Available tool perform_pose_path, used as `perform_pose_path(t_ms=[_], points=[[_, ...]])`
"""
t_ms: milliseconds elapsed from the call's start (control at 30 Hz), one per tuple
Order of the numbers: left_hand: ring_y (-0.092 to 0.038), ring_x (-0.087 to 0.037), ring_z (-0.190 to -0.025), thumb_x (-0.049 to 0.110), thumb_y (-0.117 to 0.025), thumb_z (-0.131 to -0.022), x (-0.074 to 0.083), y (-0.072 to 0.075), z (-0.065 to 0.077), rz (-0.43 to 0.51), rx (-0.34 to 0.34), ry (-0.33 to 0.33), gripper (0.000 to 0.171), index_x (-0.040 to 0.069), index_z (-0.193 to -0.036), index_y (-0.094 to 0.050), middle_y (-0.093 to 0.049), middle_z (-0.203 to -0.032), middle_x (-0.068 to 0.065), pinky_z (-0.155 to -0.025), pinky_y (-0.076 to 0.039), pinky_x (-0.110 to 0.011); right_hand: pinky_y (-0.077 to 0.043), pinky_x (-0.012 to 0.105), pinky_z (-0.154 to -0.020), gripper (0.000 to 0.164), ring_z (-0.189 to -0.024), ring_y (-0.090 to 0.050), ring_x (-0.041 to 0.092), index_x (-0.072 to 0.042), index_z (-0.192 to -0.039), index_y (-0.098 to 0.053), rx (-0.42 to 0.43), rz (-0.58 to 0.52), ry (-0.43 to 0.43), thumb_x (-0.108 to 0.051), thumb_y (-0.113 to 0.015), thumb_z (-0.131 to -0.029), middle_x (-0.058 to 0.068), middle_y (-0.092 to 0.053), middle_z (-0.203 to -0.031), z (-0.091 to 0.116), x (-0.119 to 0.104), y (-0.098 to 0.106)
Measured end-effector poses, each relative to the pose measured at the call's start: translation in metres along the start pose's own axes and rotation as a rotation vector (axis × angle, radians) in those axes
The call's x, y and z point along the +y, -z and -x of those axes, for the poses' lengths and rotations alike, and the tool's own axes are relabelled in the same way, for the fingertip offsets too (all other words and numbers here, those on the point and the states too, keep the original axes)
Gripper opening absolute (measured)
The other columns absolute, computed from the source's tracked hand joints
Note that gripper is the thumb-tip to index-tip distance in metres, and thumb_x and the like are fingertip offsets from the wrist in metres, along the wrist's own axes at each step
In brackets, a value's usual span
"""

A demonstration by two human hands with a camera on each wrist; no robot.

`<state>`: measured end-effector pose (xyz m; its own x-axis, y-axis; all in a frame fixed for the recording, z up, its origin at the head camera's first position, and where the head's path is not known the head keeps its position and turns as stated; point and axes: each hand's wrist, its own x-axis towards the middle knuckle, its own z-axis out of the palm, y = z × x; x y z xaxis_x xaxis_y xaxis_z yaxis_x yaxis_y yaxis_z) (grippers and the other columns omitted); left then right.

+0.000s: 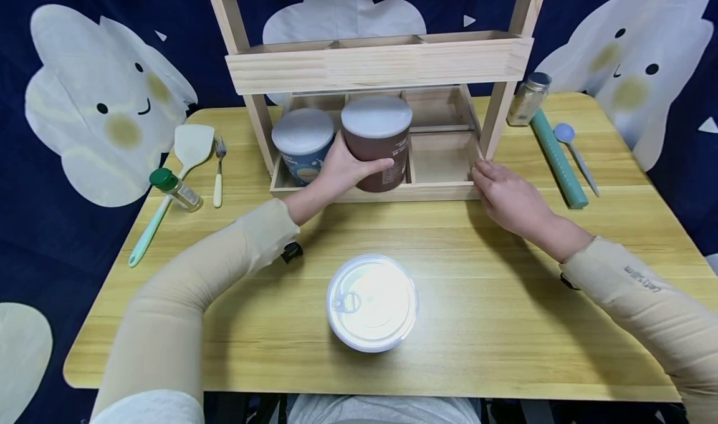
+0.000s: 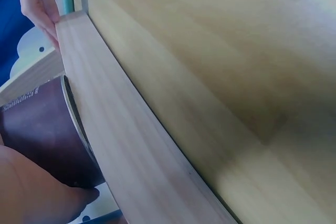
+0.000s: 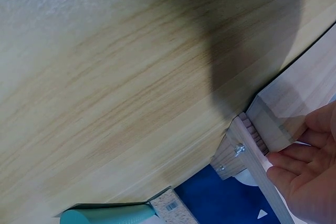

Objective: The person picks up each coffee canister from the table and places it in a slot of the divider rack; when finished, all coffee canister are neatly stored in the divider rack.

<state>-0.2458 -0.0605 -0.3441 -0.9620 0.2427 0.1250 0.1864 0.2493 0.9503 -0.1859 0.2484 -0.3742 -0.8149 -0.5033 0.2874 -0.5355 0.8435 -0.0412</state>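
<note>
My left hand (image 1: 349,165) grips a brown canister (image 1: 377,143) with a pale lid, thumb across its front. The canister is at the middle of the wooden rack's (image 1: 381,62) bottom tier, its base near the front board. In the left wrist view the brown canister (image 2: 50,135) shows beside that board. A blue canister (image 1: 303,146) stands in the left compartment, close to my left hand. My right hand (image 1: 513,199) holds the front right corner of the bottom tier; in the right wrist view its fingers (image 3: 294,163) bend around the board's end.
A third canister (image 1: 372,302) with a ring-pull top stands on the table in front. At left lie a spatula (image 1: 191,146), a fork (image 1: 219,171) and a green-capped jar (image 1: 176,190). At right are a glass jar (image 1: 529,100), a green tube (image 1: 558,159) and a blue spoon (image 1: 576,156).
</note>
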Motion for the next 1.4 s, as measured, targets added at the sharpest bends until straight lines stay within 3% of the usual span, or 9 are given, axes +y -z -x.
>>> perform_pose_path(t_ms=[200, 433, 700, 867, 1100, 1400], points=[[-0.053, -0.02, -0.126, 0.032, -0.088, -0.071, -0.006, -0.007, -0.015, -0.098, 0.105, 0.102, 0.097, 0.013, -0.147, -0.031, -0.051, -0.141, -0.006, -0.106, -0.047, -0.036, -0.043, 0.058, -0.107, 0.037, -0.126, -0.052, 0.05, 0.016, -0.126, -0.056, 0.002, 0.0, -0.002, -0.001, -0.058, -0.093, 0.036, -0.053, -0.135, 0.0, -0.001, -0.002], [-0.052, -0.02, -0.127, 0.034, -0.088, -0.07, -0.013, -0.011, -0.022, -0.135, 0.146, 0.088, 0.099, 0.012, -0.148, -0.031, -0.05, -0.142, -0.006, -0.107, -0.045, -0.033, -0.043, 0.058, -0.107, 0.037, -0.125, -0.052, 0.05, 0.016, -0.126, -0.056, 0.013, 0.008, 0.011, 0.0, -0.059, -0.093, 0.036, -0.053, -0.134, -0.002, -0.002, -0.001], [-0.049, -0.021, -0.132, 0.032, -0.089, -0.069, -0.024, -0.013, -0.02, -0.157, 0.132, 0.074, 0.105, 0.012, -0.151, -0.026, -0.046, -0.146, -0.007, -0.11, -0.043, -0.036, -0.043, 0.055, -0.109, 0.036, -0.126, -0.053, 0.048, 0.016, -0.124, -0.057, -0.011, 0.025, 0.018, 0.001, -0.059, -0.092, 0.035, -0.054, -0.134, -0.004, -0.004, 0.002], [-0.049, -0.022, -0.131, 0.031, -0.089, -0.07, -0.024, -0.016, -0.021, -0.167, 0.105, 0.076, 0.103, 0.011, -0.15, -0.026, -0.046, -0.146, -0.008, -0.11, -0.044, -0.037, -0.044, 0.054, -0.109, 0.035, -0.125, -0.054, 0.047, 0.016, -0.124, -0.057, -0.001, 0.023, 0.004, 0.0, -0.059, -0.093, 0.034, -0.055, -0.133, -0.003, -0.003, 0.001], [-0.046, -0.025, -0.134, 0.034, -0.088, -0.071, -0.023, -0.017, -0.022, -0.249, 0.057, 0.092, 0.106, 0.01, -0.151, -0.023, -0.042, -0.148, -0.01, -0.111, -0.043, -0.041, -0.044, 0.054, -0.109, 0.034, -0.126, -0.054, 0.047, 0.016, -0.124, -0.057, 0.003, 0.019, -0.008, -0.001, -0.058, -0.094, 0.034, -0.055, -0.133, -0.001, -0.001, -0.001], [-0.043, -0.024, -0.138, 0.028, -0.088, -0.072, -0.021, -0.02, -0.017, -0.23, 0.053, 0.078, 0.109, 0.01, -0.153, -0.018, -0.04, -0.151, -0.01, -0.114, -0.04, -0.04, -0.043, 0.054, -0.11, 0.035, -0.126, -0.053, 0.047, 0.017, -0.125, -0.057, -0.015, 0.024, -0.002, 0.001, -0.059, -0.093, 0.034, -0.054, -0.134, 0.001, 0.002, 0.0]])
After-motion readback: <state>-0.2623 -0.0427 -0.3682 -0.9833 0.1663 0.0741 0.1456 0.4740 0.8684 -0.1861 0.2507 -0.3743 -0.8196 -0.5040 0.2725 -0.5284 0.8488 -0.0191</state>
